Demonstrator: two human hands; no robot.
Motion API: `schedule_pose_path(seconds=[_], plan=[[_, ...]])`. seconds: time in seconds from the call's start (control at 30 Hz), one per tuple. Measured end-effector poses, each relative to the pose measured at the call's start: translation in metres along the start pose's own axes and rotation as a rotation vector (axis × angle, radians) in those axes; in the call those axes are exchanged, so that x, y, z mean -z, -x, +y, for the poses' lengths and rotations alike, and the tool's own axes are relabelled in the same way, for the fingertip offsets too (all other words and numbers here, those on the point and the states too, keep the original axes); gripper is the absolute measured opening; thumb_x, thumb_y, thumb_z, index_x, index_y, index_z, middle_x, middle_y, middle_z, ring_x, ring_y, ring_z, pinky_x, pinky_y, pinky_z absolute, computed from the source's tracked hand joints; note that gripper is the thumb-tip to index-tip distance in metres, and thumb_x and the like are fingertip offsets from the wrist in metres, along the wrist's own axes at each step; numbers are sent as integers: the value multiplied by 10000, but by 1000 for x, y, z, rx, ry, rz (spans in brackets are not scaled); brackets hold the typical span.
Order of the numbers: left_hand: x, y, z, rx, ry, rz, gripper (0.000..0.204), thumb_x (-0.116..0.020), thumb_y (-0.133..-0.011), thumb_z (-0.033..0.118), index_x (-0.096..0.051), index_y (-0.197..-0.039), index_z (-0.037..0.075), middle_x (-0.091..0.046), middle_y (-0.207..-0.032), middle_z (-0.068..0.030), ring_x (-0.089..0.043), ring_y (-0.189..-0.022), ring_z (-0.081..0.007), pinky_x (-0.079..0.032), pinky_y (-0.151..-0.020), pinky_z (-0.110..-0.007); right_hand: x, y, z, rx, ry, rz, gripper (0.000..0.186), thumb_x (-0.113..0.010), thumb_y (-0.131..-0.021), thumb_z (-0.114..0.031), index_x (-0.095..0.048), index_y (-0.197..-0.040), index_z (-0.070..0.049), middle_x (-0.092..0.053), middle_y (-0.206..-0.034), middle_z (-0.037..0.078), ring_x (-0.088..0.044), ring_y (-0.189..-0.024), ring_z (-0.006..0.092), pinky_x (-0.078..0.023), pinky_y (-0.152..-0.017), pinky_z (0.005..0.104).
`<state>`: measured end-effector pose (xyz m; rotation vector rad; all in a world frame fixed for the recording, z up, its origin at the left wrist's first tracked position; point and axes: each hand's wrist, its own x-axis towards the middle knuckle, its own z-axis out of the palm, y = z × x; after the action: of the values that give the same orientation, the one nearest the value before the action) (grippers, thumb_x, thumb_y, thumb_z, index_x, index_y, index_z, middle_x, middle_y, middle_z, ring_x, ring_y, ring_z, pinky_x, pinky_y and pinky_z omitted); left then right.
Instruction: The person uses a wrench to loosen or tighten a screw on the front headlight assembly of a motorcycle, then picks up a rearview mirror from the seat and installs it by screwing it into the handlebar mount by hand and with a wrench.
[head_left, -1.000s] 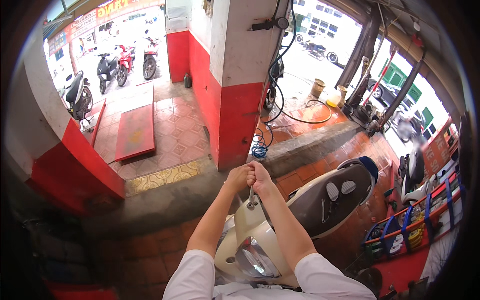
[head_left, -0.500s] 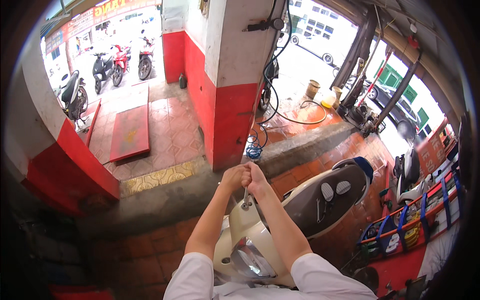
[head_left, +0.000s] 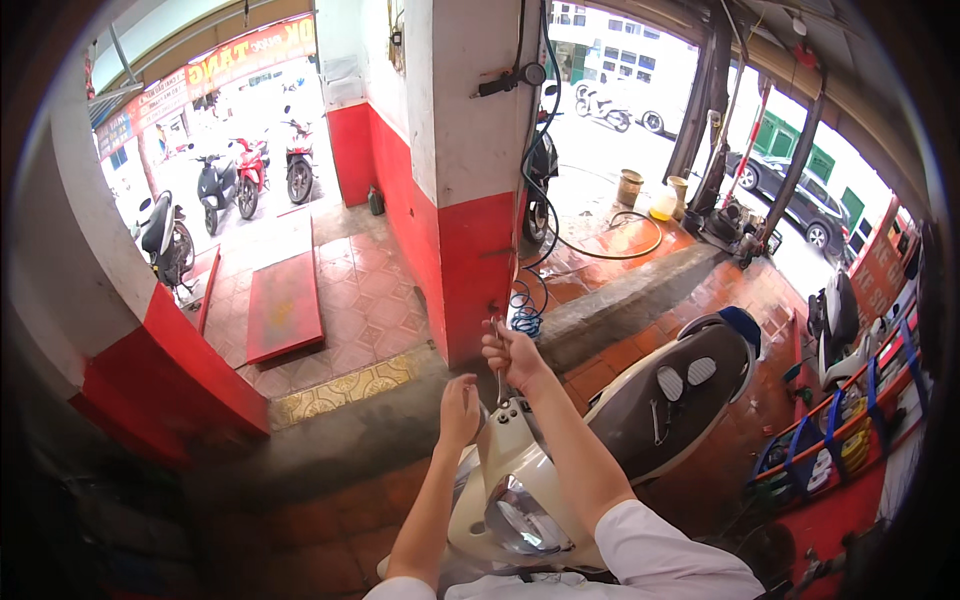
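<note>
My right hand [head_left: 510, 355] grips an upright metal wrench [head_left: 501, 392], whose lower end sits on the top of the cream scooter's bare steering head [head_left: 495, 450]. My left hand [head_left: 459, 412] is off the wrench, lower and to the left, beside the steering head, its fingers loosely bent and apart. The scooter's headlight [head_left: 517, 513] lies below, between my forearms. Its dark seat [head_left: 625, 440] stretches off to the right, with two pale oval pieces [head_left: 684, 375] and thin metal tools [head_left: 660, 420] lying on it.
A red-and-white pillar [head_left: 475, 270] stands ahead beside blue coiled hose [head_left: 525, 323]. A concrete step [head_left: 605, 300] runs across. A red ramp [head_left: 284, 305] lies left. A tool rack [head_left: 830, 440] with blue straps is at right. Parked scooters [head_left: 250, 180] stand outside.
Both hands were together on the wrench. My left hand has let go and moved down to the left; my right hand still grips it. The view has shifted slightly upward.
</note>
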<state>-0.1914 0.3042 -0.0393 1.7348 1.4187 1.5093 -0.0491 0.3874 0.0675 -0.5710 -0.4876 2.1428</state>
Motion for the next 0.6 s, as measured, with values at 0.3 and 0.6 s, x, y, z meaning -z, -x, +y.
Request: schedule_pose_path(seconds=[0.3, 0.6], plan=[[77, 65, 96, 460, 779, -244, 319, -586, -974, 244, -566, -1188, 8, -638, -916, -57, -627, -753, -107, -502, -659, -232, -76, 63, 55, 145, 109, -40, 222, -484, -992, -272, -532, -835, -123, -325, -587, -59, -306, -488, 68, -258, -463, 232], [104, 101, 140, 441, 737, -320, 96, -677, -893, 60, -663, -951, -15, -660, -801, -34, -603, -718, -74, -487, -660, -225, -4, 279, 83, 159, 960, 189, 213, -689, -879, -191, -727, -993, -15, -641, -772, 8, -587, -737, 72, -498, -681, 245]])
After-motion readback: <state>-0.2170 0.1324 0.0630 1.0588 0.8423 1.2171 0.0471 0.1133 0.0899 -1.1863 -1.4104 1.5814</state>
